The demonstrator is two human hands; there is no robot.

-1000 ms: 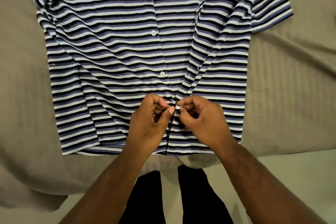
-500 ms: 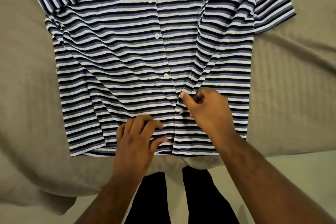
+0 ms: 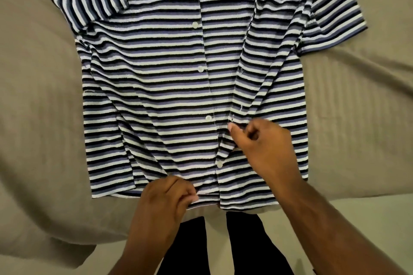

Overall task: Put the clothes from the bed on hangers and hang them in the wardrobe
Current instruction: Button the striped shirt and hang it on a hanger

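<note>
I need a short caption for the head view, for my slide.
Left hand and right hand pinch the striped shirt on the bed.

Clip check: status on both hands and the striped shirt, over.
Left hand pinches striped shirt hem. Right hand pinches front edge by a button. Shirt flat on bed, front partly open. Nothing in the way.

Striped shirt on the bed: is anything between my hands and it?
Nothing visible stands between them. The left hand pinches the bottom hem of the striped shirt, and the right hand pinches its front edge.
</note>
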